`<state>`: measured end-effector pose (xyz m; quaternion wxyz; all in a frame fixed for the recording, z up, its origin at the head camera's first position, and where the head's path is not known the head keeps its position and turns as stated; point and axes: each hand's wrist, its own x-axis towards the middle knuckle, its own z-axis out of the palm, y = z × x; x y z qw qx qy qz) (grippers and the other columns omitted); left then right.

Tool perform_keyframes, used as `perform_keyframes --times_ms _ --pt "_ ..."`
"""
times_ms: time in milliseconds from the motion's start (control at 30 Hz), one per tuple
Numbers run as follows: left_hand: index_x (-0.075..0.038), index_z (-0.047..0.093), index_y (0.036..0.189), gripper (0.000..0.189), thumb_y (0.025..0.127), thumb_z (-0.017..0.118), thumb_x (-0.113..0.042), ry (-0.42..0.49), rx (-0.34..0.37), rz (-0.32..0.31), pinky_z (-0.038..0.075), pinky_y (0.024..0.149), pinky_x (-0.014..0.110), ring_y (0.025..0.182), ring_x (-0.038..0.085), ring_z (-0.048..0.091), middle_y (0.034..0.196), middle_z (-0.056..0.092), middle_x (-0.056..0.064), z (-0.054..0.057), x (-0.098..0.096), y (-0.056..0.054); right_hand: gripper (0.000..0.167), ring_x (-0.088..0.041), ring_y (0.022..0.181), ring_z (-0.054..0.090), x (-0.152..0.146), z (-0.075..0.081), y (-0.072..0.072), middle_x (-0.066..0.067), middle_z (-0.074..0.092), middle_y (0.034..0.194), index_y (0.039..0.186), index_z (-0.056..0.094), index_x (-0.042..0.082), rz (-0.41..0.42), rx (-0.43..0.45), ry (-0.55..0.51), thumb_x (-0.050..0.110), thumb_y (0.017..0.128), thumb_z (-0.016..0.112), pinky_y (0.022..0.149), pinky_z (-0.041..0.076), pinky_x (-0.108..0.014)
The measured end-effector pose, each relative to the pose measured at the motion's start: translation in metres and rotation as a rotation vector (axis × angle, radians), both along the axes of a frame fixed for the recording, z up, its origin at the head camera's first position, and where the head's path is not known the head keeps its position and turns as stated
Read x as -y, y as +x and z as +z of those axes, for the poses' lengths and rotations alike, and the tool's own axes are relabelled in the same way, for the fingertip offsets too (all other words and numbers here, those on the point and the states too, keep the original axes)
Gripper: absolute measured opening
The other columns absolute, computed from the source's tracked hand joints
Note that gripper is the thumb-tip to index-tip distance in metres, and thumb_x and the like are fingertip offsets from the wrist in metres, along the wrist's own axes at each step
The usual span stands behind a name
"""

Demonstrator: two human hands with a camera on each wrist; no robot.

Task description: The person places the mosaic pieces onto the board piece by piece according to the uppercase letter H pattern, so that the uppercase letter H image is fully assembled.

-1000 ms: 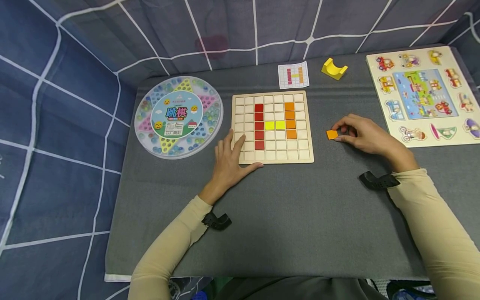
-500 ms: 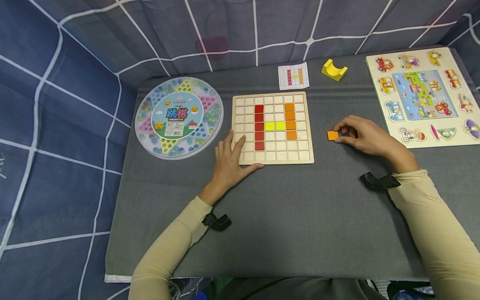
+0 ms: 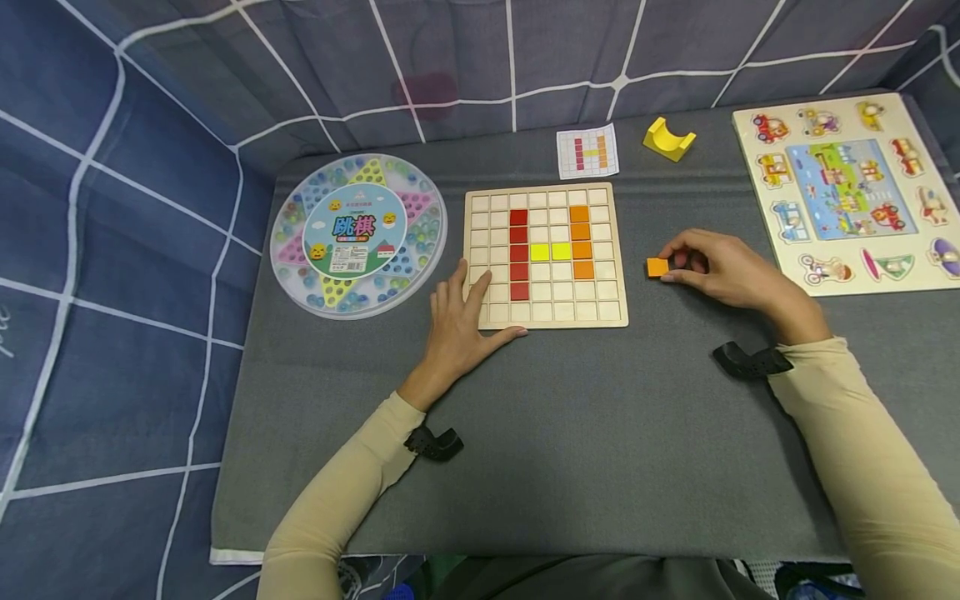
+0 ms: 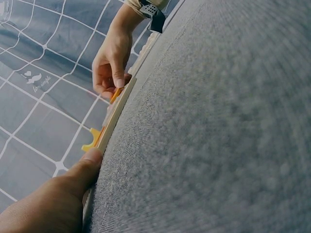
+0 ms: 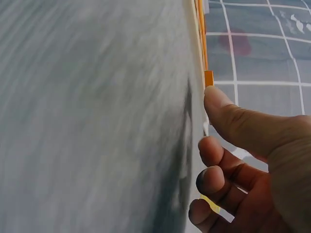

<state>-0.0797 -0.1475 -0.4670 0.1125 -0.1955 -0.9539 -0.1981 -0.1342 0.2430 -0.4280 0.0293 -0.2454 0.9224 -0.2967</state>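
Observation:
A wooden grid board point(image 3: 555, 313) lies mid-table with a column of red tiles point(image 3: 519, 252), two yellow tiles point(image 3: 551, 252) and a shorter column of orange tiles point(image 3: 581, 242) in its squares. My left hand point(image 3: 459, 321) rests at its lower left corner, fingers straight over the left edge and thumb along the near edge. To the right of the board, my right hand point(image 3: 712, 265) pinches an orange tile point(image 3: 656, 267) between thumb and fingers. In the right wrist view this orange tile point(image 5: 209, 78) shows past the thumb tip.
Behind the board lie a printed pattern card point(image 3: 587, 152) and a yellow block with a curved hollow point(image 3: 668, 140). A round Chinese checkers box point(image 3: 357, 236) stands left of the board. At the far right lies a wooden picture puzzle point(image 3: 847, 196).
My right hand has shifted slightly left toward the board with the orange tile, which now shows its near side. The left hand and the board have stayed in place.

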Motion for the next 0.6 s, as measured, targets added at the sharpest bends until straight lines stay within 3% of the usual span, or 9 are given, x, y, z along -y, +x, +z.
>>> perform_keyframes --times_ms 300,600 --pt "-0.007 0.046 0.144 0.098 0.070 0.077 -0.064 0.003 0.000 0.000 0.032 0.083 0.044 0.098 0.033 0.041 0.154 0.029 0.028 -0.001 0.000 0.000 0.025 -0.012 0.066 0.043 0.037 0.009 -0.005 -0.002 0.056 0.082 0.103 0.067 0.008 0.041 0.033 -0.039 0.011 0.082 0.080 0.059 0.033 -0.021" --pt "-0.007 0.047 0.143 0.096 0.071 0.078 -0.064 0.008 -0.011 -0.004 0.033 0.083 0.044 0.099 0.033 0.041 0.153 0.031 0.028 -0.001 0.001 -0.001 0.026 -0.011 0.068 0.047 0.067 0.001 -0.007 0.001 0.059 0.082 0.101 0.066 0.010 0.127 0.064 -0.067 0.016 0.081 0.082 0.061 0.036 -0.022"
